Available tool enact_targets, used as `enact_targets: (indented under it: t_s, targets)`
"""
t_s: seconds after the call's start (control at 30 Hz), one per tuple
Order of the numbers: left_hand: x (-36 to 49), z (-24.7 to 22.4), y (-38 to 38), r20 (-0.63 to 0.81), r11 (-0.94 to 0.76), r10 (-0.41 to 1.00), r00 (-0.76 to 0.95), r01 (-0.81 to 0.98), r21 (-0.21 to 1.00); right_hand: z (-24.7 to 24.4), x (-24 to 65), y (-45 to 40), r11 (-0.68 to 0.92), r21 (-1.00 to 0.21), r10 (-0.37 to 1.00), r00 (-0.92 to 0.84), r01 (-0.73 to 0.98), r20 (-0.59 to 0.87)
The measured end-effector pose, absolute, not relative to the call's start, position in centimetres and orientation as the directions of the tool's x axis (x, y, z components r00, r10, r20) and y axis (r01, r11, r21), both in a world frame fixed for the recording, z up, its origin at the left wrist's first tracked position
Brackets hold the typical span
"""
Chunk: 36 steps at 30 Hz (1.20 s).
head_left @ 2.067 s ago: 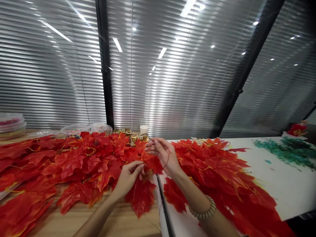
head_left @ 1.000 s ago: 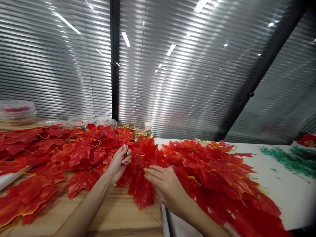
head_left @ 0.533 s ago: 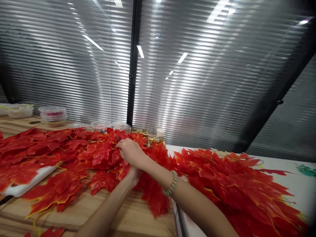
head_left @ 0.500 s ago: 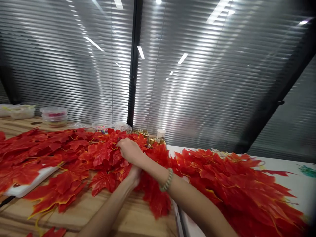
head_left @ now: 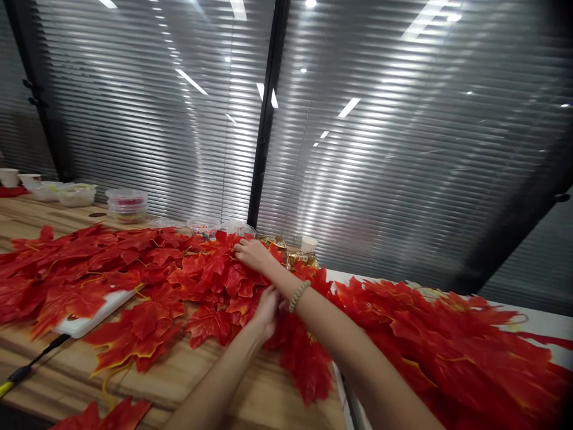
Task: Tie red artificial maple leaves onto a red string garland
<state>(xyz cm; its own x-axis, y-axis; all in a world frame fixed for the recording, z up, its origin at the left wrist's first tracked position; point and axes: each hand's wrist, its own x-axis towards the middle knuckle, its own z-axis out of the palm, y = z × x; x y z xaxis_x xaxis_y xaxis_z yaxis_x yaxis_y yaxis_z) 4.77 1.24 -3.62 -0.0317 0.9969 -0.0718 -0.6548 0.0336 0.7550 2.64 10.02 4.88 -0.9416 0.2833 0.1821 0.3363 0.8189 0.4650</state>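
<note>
A long heap of artificial red maple leaves (head_left: 215, 269) on yellow-edged stems covers the wooden table. My right hand (head_left: 254, 254), below a wrist with a green bead bracelet (head_left: 299, 295), reaches across to the back of the heap, its fingers bent and closed on leaves. Under that forearm, my left hand (head_left: 267, 310) is curled at the heap's front side, closed among the leaves. Its fingertips are partly hidden, so what exactly lies in them is hard to see. A leaf cluster (head_left: 308, 364) hangs forward just right of my left hand.
A larger leaf pile (head_left: 447, 346) lies right, on a white surface. A white flat device (head_left: 101, 313) with a black cable (head_left: 45, 351) sits under leaves. Clear tubs (head_left: 128, 206), gold packets (head_left: 302, 258) and a white cup (head_left: 308, 243) line the back, before window blinds (head_left: 380, 149).
My view has swung left, so everything sits further right. My hands have moved slightly apart: the left has shifted up and out from under the right wrist. The right stays at the heap's back.
</note>
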Motion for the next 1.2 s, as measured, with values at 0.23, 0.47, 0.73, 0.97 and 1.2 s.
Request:
enact_targets:
  t_s: [0.23,0.47,0.73,0.97,1.2]
  targets:
    - [4.8,-2.9,1.0,-0.066,0.030,0.997,-0.031,-0.643,0.765,10.2,6.6,11.9,0.797,0.516,0.242,-0.949,0.314,0.203]
    - [4.6,-2.6,0.9,-0.069,0.036,0.997,-0.029,-0.620,0.784,15.2,11.8,13.0,0.620,0.303,0.497,-0.661,0.724,0.562]
    - [4.4,-1.9,0.5,-0.035,0.001,0.998,-0.047,-0.591,0.807,10.6,16.6,9.2,0.522,-0.126,0.623,-0.277,0.843,0.731]
    - [5.0,-1.2,0.2,-0.003,-0.049,0.996,-0.086,-0.592,0.804,5.5,18.0,4.1,0.617,-0.355,0.626,-0.165,0.702,0.762]
    - [5.9,-1.2,-0.5,0.026,-0.063,0.997,-0.078,-0.524,0.850,-1.3,17.8,2.8,0.668,-0.646,0.715,-0.078,0.369,0.694]
